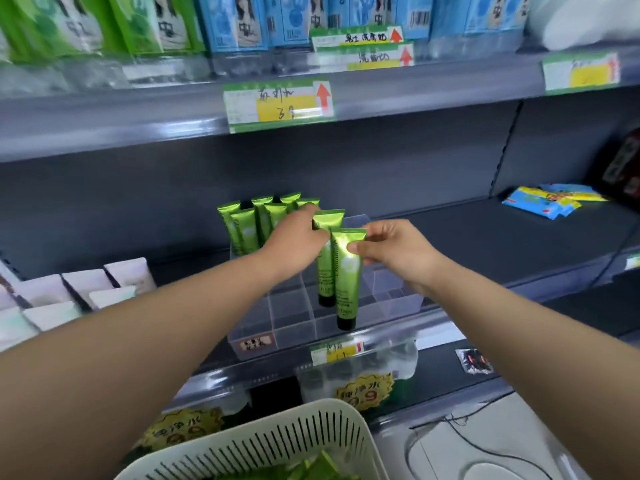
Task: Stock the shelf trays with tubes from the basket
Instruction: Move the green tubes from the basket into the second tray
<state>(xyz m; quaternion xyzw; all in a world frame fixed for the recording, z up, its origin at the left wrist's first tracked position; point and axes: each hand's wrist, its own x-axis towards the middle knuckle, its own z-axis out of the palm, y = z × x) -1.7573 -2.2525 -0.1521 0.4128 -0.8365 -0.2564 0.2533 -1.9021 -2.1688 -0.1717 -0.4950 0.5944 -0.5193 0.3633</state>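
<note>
Standing nearest, at the bottom edge: one pale slotted basket (263,445), with loose green tubes (322,469) lying inside it.

Beyond the basket, lower shelf: yellow price stickers (363,393) on clear packs, and a small black packet (474,362) to the right.

Middle shelf, near edge: one clear tray (294,327) divided into compartments, with a shelf tag (337,353) just below its front.

- Front tube (346,292): green, black cap down, upright in a near compartment towards the right of the tray. The right hand (401,252) pinched its upper part between thumb and curled fingers.
- Second tube (325,282): green, cap down, upright, just behind and left of the front tube and touching it. The left hand (294,242) gripped its flat top end, fingers curled over it; the thumb was hidden.
- Back row of tubes (244,226): several green ones, upright, filling the far left compartments of the tray.

Same shelf, left: white tubes (83,289) in rows of their own. Same shelf, far right: blue packets (550,202) lying flat, well apart from the tray.

Upper shelf (104,126), farthest: a handwritten price label (278,103) with a red arrow on its front edge; green cartons (145,22) at left and blue cartons (239,19) at centre stood above it.
</note>
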